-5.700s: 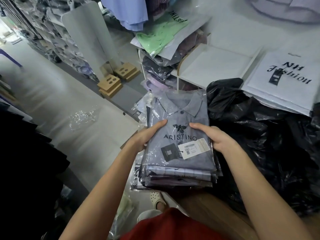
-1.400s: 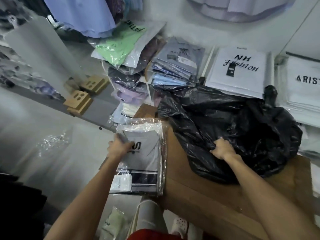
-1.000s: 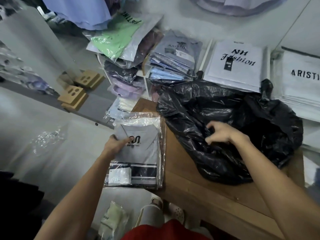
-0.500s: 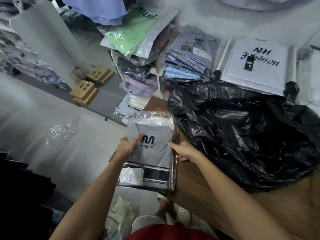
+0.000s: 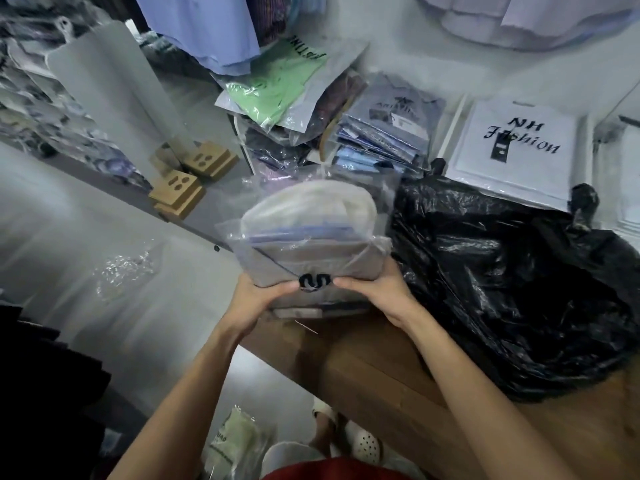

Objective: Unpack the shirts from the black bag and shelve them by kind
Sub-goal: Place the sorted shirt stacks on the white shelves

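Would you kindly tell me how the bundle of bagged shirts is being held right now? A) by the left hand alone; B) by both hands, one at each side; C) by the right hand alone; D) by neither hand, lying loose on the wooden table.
B: the left hand and the right hand each take a grip on one side of the bundle of bagged shirts.
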